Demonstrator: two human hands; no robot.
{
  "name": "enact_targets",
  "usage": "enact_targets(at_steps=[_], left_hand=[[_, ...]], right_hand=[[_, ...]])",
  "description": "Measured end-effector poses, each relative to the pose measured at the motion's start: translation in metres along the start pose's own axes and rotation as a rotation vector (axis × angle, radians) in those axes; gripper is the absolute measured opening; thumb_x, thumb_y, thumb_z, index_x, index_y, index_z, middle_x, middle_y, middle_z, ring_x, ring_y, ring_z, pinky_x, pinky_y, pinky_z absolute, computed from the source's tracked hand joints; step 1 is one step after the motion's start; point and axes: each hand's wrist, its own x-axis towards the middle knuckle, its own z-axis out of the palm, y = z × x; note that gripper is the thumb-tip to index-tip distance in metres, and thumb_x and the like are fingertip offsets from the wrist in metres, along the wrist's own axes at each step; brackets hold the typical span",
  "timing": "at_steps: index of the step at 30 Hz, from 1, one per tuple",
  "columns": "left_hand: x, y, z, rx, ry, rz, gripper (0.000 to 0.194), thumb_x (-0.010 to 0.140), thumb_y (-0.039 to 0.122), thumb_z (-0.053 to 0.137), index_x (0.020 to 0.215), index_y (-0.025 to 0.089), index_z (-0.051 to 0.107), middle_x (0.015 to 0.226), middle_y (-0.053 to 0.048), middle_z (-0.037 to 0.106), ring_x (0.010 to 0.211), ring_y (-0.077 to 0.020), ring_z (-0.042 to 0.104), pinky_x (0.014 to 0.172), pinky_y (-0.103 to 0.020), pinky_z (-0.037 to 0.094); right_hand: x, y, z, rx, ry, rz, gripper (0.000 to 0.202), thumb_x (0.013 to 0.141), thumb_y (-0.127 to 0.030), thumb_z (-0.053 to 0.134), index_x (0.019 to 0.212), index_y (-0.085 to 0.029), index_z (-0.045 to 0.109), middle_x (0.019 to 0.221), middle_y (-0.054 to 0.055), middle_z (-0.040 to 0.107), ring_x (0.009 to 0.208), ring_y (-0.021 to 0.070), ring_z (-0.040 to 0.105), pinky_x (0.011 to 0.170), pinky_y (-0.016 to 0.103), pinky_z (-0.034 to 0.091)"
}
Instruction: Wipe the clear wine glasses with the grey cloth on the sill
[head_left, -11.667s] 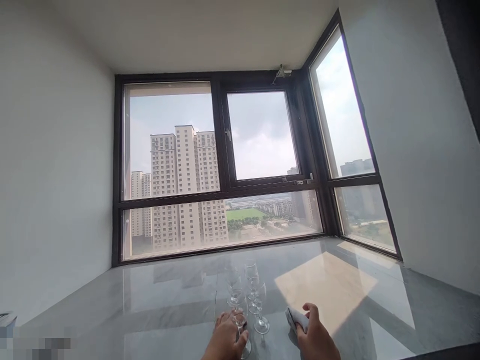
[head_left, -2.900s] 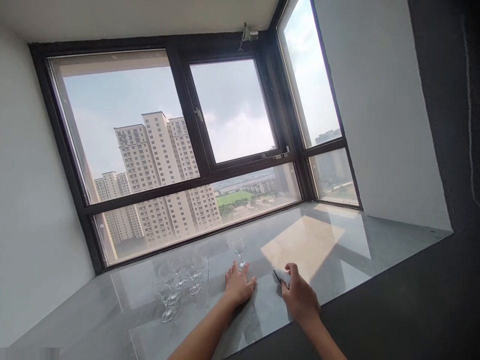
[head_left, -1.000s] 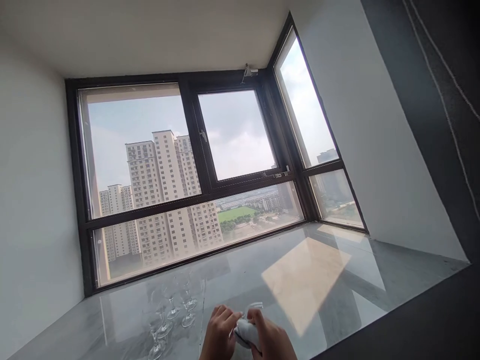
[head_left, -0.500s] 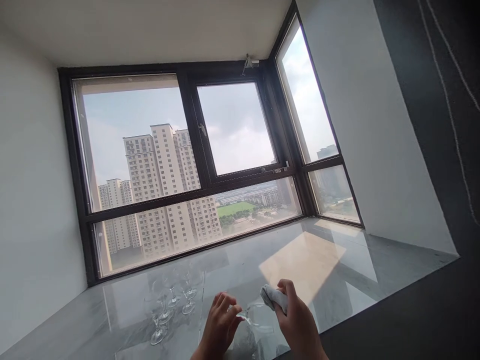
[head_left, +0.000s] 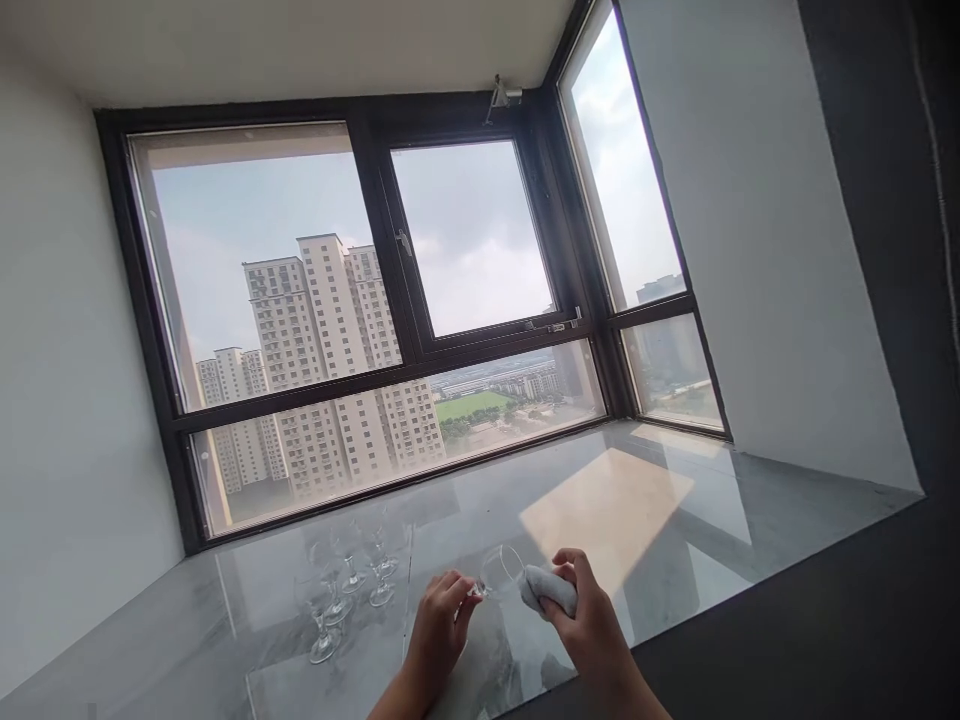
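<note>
A clear stemmed glass [head_left: 501,575] is tipped sideways between my hands, its rim facing right. My left hand [head_left: 442,620] pinches it at the stem end. In my right hand [head_left: 589,620] is a bunched grey-white cloth [head_left: 549,590], held close to the glass's rim; whether cloth and rim touch is hard to tell. To the left, several clear stemmed glasses [head_left: 322,640] stand upright in a group on the glossy grey sill [head_left: 285,690].
A dark-framed window [head_left: 375,390] rises behind the sill and turns a corner at the right, with a metal latch [head_left: 555,326]. White walls [head_left: 67,350] flank it. The sill's front edge slants up to the right.
The held glass has turned so its rim points up and right. The cloth has shifted slightly down, off the glass's upper side. The whole view has tilted a little.
</note>
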Motion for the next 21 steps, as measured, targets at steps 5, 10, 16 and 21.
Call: enact_targets(at_steps=[5,10,16,21], left_hand=[[0.002,0.001,-0.004,0.054,0.025,0.025,0.019,0.095,0.026,0.054,0.102,0.025,0.071,0.085,-0.005,0.067,0.082,-0.0206,0.06,0.075,-0.032,0.046],[0.003,0.004,-0.008,0.083,0.007,0.164,0.021,0.092,0.025,0.06,0.11,0.028,0.071,0.085,-0.005,0.066,0.081,-0.02,0.059,0.075,-0.033,0.046],[0.004,0.018,-0.012,0.089,-0.055,0.314,0.014,0.093,0.025,0.06,0.103,0.024,0.07,0.083,-0.005,0.067,0.081,-0.0193,0.058,0.076,-0.034,0.045],[0.004,0.019,-0.012,0.081,-0.046,0.244,0.012,0.093,0.023,0.06,0.099,0.026,0.07,0.08,-0.003,0.065,0.076,-0.0182,0.058,0.071,-0.032,0.045]], right_hand=[[0.01,-0.009,-0.012,0.018,-0.013,-0.01,0.031,0.077,-0.024,0.055,0.105,-0.026,0.041,0.083,-0.001,0.065,0.073,0.016,0.065,0.068,0.023,0.048],[0.009,-0.001,-0.015,-0.202,-0.152,-0.007,0.036,0.07,-0.009,0.049,0.101,-0.026,0.042,0.075,-0.005,0.058,0.065,0.0137,0.059,0.061,0.02,0.038],[0.0,0.01,-0.024,-0.426,-0.137,0.052,0.042,0.07,-0.003,0.045,0.105,-0.026,0.04,0.083,-0.002,0.059,0.071,0.016,0.06,0.065,0.022,0.037],[0.004,-0.003,-0.016,-0.25,-0.19,-0.047,0.044,0.066,-0.004,0.048,0.104,-0.027,0.041,0.073,-0.006,0.053,0.065,0.0138,0.057,0.06,0.021,0.035]])
